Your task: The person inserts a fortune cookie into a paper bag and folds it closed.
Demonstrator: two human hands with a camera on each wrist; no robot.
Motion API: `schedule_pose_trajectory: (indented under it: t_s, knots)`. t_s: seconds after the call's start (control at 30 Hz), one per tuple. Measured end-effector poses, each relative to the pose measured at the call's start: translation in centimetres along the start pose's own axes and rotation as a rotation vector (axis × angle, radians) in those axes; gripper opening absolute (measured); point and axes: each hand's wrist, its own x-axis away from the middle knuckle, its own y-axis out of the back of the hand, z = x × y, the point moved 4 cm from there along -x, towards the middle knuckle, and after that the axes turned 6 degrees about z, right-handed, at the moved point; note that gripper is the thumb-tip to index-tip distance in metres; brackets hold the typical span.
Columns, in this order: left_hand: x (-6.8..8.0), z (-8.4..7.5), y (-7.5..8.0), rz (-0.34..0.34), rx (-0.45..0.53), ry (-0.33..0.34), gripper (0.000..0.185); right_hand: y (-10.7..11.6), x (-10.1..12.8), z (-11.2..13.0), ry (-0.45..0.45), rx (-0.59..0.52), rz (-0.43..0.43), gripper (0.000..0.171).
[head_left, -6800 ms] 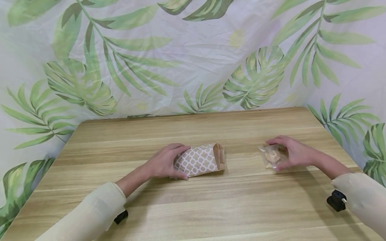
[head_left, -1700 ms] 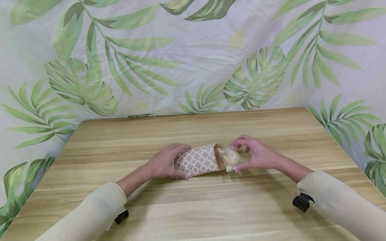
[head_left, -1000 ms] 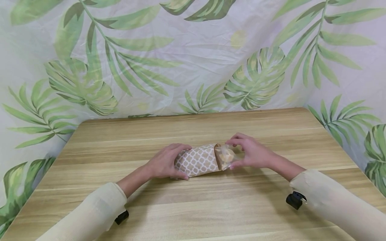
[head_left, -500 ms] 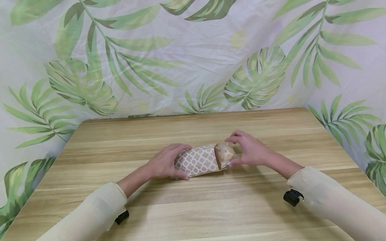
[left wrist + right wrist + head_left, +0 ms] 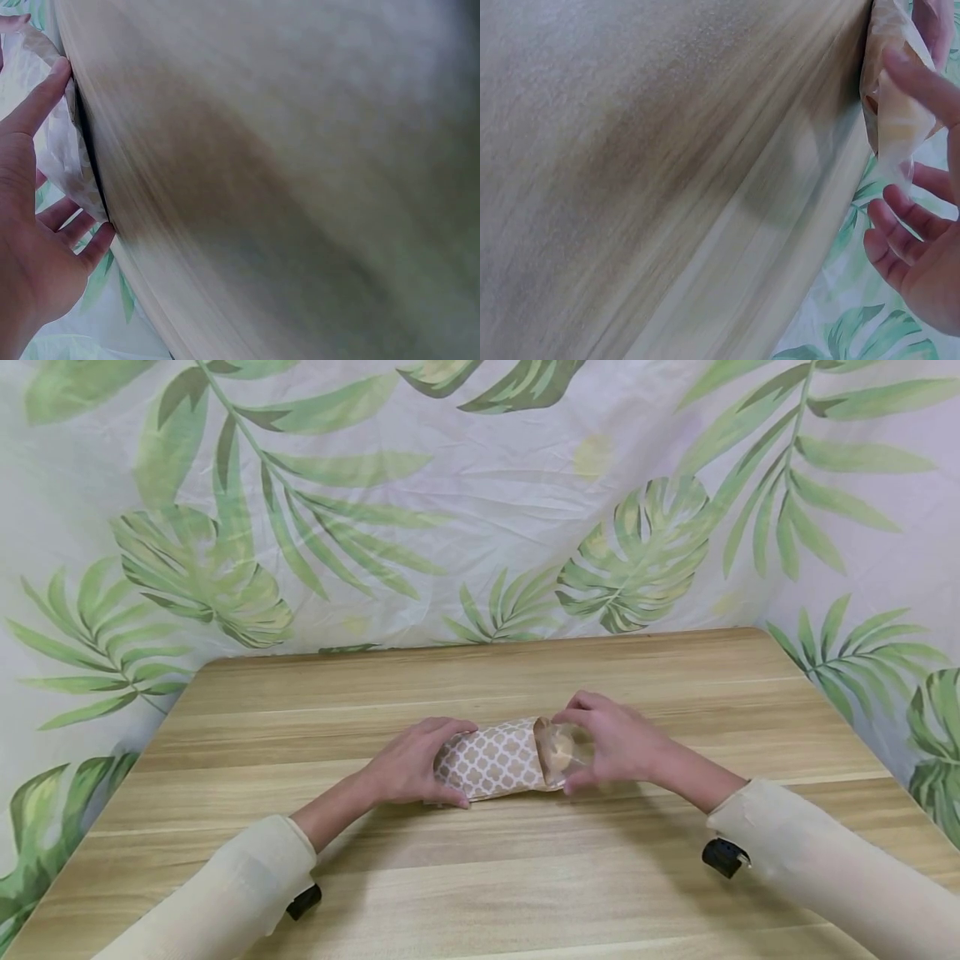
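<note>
Nearest are the cream sleeves, the left sleeve (image 5: 217, 885) behind the left hand (image 5: 408, 766) and the right sleeve (image 5: 825, 852) behind the right hand (image 5: 618, 743). Under each cuff sits a small black device, the left device (image 5: 303, 902) and the right device (image 5: 724, 857). On the near side of both hands a broad stretch of wood-grain tabletop (image 5: 480, 877) runs out at the bottom of the head view, its near edge out of sight. Its left edge slants away well to the left of the left hand; its right edge lies beyond the right forearm, also well apart from the hand.

Between the hands lies a paper bag (image 5: 491, 760) on its side, tan with a white lattice print, its open mouth towards the right hand. The left hand grips its other end, thumb on the near side, fingers over the far side. The right hand holds a clear packet (image 5: 561, 753) between thumb and fingers, right at the mouth; its left end is partly inside the bag. Something pale yellow shows through the film, too blurred to name.

Past the hands, a strip of wood reaches the far edge, and behind it hangs a pale cloth (image 5: 480, 485) printed with green leaves.
</note>
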Motion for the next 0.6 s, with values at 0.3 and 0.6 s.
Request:
schedule_pose_trajectory:
  t_s: [0.3, 0.6]
  knots:
    - [0.0, 0.2, -0.2, -0.002, -0.001, 0.000, 0.099, 0.1, 0.8, -0.6, 0.097, -0.056, 0.025, 0.083]
    - [0.0, 0.2, -0.1, -0.010, -0.002, -0.010, 0.099, 0.2, 0.7, -1.1, 0.079, -0.090, -0.012, 0.076]
